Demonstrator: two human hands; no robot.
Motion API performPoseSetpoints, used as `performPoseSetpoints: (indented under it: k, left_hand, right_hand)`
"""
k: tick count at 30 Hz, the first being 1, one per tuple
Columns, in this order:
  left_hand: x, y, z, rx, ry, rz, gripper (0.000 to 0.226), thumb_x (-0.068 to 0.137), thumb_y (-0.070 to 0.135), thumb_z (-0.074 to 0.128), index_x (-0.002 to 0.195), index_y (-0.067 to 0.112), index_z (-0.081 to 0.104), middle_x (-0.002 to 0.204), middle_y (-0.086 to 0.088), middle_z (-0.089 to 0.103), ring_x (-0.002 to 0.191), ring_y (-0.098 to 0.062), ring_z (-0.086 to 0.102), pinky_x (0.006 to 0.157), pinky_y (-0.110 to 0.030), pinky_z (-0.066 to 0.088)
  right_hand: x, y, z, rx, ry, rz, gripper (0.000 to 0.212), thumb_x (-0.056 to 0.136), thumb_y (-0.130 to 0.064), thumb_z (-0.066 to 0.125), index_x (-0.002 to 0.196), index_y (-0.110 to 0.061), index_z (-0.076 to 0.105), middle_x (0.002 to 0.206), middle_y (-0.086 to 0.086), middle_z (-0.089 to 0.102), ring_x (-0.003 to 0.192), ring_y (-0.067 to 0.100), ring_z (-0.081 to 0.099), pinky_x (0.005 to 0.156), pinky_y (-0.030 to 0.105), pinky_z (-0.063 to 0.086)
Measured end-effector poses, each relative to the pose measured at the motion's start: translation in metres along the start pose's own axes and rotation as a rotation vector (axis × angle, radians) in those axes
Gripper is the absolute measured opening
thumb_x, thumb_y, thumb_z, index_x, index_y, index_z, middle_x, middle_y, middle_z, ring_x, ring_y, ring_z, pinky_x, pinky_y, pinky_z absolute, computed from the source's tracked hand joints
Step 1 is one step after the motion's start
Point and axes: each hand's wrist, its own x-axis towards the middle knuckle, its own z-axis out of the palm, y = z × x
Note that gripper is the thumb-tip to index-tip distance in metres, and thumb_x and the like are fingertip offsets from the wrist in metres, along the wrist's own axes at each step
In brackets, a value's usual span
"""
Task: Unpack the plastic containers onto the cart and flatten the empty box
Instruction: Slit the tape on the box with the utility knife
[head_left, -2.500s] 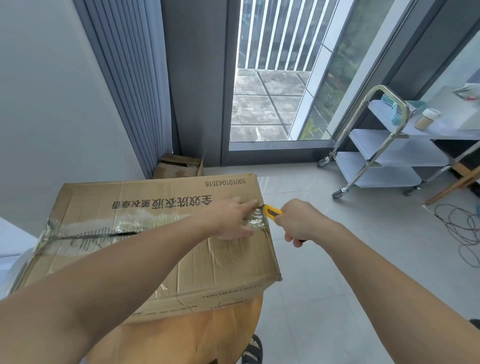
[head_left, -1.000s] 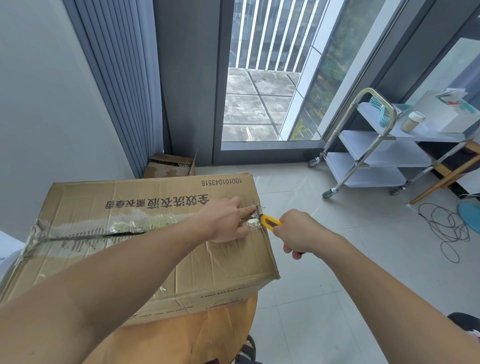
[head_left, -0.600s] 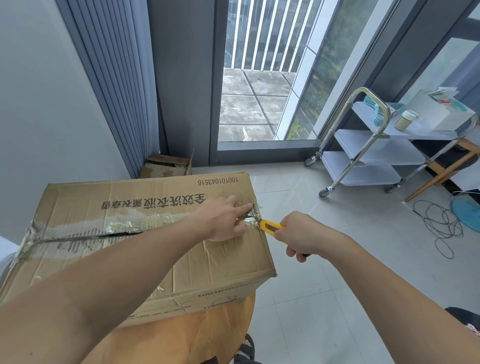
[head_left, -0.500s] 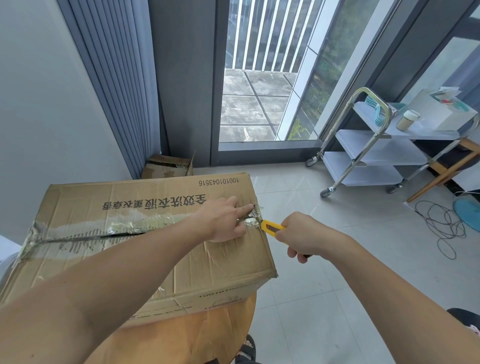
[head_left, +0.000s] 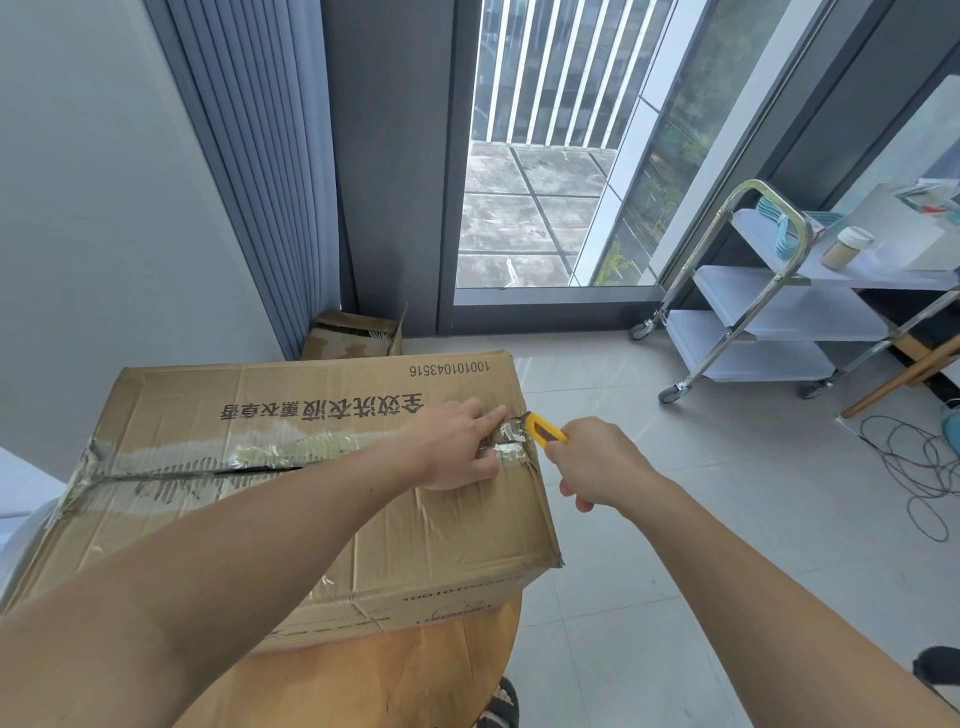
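A large taped cardboard box (head_left: 270, 499) lies on a round wooden table (head_left: 363, 675), its flaps closed. My left hand (head_left: 457, 447) rests on the box top near the right edge, thumb and fingers at the crumpled tape (head_left: 506, 441) there. My right hand (head_left: 597, 462) grips a yellow utility knife (head_left: 545, 431), whose tip meets the tape at the box's right edge. The three-shelf metal cart (head_left: 769, 312) stands at the right by the window. No plastic containers are visible.
A small open cardboard box (head_left: 353, 335) sits on the floor in the corner behind the big box. The cart's top shelf carries a jar (head_left: 847, 247) and teal hangers (head_left: 779, 228). Cables (head_left: 924, 467) lie coiled on the tiled floor at right.
The knife tip has stayed at the tape on the box's right edge, shifting only slightly. Both hands keep their places; the view has shifted a little.
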Motion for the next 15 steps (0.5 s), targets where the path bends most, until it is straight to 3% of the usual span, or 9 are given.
performPoseSetpoints:
  k: [7, 12, 15]
  left_hand:
    - [0.001, 0.0, 0.001, 0.011, -0.012, 0.0, 0.071, 0.097, 0.051, 0.034, 0.159, 0.022, 0.017, 0.121, -0.004, 0.048, 0.093, -0.017, 0.038, 0.088, -0.037, 0.044]
    - [0.002, 0.001, -0.001, 0.016, -0.014, 0.006, 0.072, 0.097, 0.051, 0.034, 0.159, 0.021, 0.016, 0.122, -0.006, 0.048, 0.106, -0.024, 0.047, 0.088, -0.038, 0.043]
    - [0.001, 0.0, 0.0, -0.013, 0.002, 0.009, 0.071, 0.098, 0.051, 0.034, 0.159, 0.021, 0.017, 0.123, -0.005, 0.048, 0.103, -0.021, 0.045, 0.089, -0.036, 0.041]
  right_hand:
    - [0.006, 0.0, 0.007, -0.059, 0.016, 0.017, 0.024, 0.098, -0.023, 0.039, 0.094, -0.008, 0.058, 0.079, 0.01, 0.073, 0.047, 0.021, 0.066, 0.069, 0.034, 0.054]
    - [-0.001, 0.002, -0.001, -0.064, -0.044, 0.017, 0.02, 0.094, -0.016, 0.041, 0.096, -0.006, 0.057, 0.081, 0.012, 0.074, 0.044, 0.02, 0.064, 0.072, 0.035, 0.056]
    - [-0.011, 0.007, -0.005, -0.005, -0.113, 0.037, 0.021, 0.096, -0.016, 0.042, 0.097, -0.003, 0.058, 0.078, 0.01, 0.073, 0.041, 0.018, 0.059, 0.062, 0.029, 0.048]
